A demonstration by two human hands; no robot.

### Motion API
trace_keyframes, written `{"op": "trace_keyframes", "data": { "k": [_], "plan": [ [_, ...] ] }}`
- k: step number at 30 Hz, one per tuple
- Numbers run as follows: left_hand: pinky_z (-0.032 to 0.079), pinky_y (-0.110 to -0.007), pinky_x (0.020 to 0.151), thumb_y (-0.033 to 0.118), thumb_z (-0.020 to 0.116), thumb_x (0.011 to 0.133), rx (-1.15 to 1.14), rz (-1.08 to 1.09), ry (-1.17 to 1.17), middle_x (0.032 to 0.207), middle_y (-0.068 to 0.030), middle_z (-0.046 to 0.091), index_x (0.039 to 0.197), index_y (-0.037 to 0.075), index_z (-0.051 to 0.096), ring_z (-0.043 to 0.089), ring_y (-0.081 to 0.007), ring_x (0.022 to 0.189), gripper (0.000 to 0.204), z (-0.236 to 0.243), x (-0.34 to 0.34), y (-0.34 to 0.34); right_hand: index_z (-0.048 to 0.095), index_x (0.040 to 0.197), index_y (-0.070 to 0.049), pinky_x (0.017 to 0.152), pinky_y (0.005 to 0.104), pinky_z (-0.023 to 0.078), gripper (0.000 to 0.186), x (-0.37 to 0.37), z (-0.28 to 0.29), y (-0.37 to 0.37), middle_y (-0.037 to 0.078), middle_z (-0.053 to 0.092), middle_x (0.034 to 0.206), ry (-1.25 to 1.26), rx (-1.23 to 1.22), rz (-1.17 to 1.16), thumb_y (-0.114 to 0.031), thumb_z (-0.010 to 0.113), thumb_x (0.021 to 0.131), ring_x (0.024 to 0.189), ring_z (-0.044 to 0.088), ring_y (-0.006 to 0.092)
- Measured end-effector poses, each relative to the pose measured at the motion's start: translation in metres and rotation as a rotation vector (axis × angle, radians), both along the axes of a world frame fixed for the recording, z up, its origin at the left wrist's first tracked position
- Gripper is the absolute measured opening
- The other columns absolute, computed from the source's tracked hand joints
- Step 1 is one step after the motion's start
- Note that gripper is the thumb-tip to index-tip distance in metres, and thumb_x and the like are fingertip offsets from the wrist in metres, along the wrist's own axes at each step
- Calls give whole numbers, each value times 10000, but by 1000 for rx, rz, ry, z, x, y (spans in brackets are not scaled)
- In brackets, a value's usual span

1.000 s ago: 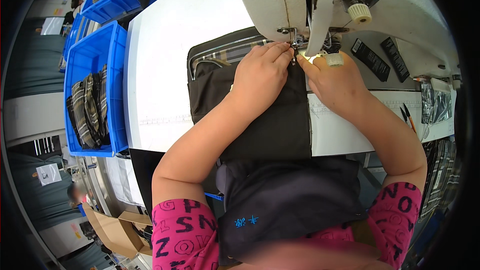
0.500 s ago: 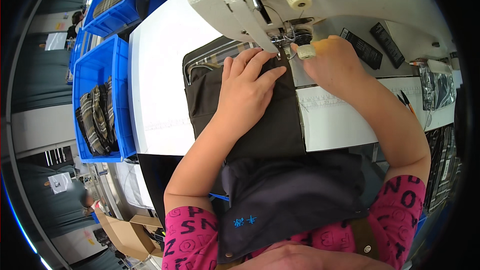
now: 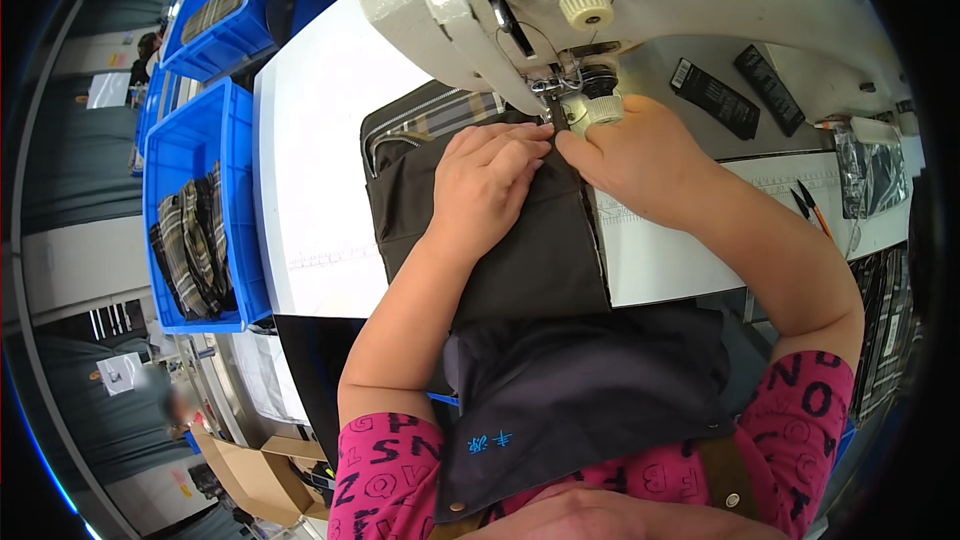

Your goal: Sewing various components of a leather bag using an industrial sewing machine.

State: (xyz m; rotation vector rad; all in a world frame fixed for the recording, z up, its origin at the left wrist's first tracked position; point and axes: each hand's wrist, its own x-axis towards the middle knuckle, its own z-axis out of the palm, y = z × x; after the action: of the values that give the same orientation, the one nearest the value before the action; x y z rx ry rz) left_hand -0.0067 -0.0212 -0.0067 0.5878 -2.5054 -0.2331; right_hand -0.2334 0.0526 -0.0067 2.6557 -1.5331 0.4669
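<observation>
A dark brown fabric piece [image 3: 500, 270], seemingly part of a bag, lies under the sewing machine [image 3: 440, 15]. Its far left part has zippers [image 3: 420, 110] and a plaid panel. My left hand [image 3: 490, 180] rests on the fabric, fingers drawn together, their tips gripping cloth just in front of the presser foot [image 3: 547, 112]. Close beside it, my right hand [image 3: 640, 160] pinches the fabric's right edge between thumb and fingers. A cream dial [image 3: 604, 110] of the machine partly hides those fingers. The needle's tip is too small to make out.
Two black printed labels [image 3: 715, 98] [image 3: 770, 90] lie on the machine bed. Pens [image 3: 815, 208] and a clear plastic bag [image 3: 872, 175] are at the right. Blue bins [image 3: 250, 200] with plaid fabric [image 3: 195, 240] stand left of the white table [image 3: 310, 190], above a cardboard box [image 3: 250, 475].
My left hand's spread fingers have drawn together near the presser foot. My right hand has come left and nearer, from behind the dial onto the fabric's edge.
</observation>
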Motion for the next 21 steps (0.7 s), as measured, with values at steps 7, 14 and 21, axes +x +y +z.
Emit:
{"op": "trace_keyframes", "data": {
  "k": [7, 14, 21],
  "plan": [
    [564, -341, 859, 33, 785, 813, -33, -55, -1, 1171, -30, 787, 990, 74, 745, 738, -225, 1088, 185, -2, -2, 2, 618, 848, -74, 727, 398, 510, 51, 7, -7, 5, 58, 652, 713, -42, -44, 79, -103, 655, 830, 710, 683, 255],
    [573, -343, 850, 32, 784, 795, -35, -82, -9, 1187, -30, 781, 980, 78, 748, 738, -219, 1105, 194, -4, 6, -7, 713, 1029, -11, 728, 389, 510, 178, 11, -5, 9, 53, 667, 732, -14, -44, 65, -132, 654, 911, 713, 685, 248],
    [581, -347, 865, 63, 778, 819, -63, -101, 9, 1149, -39, 782, 949, 75, 753, 734, -210, 1098, 133, -4, 2, -19, 717, 1224, -48, 753, 388, 520, 433, 10, -4, 7, 37, 666, 829, -33, -23, -22, -290, 793, 872, 778, 677, 229]
  ]
}}
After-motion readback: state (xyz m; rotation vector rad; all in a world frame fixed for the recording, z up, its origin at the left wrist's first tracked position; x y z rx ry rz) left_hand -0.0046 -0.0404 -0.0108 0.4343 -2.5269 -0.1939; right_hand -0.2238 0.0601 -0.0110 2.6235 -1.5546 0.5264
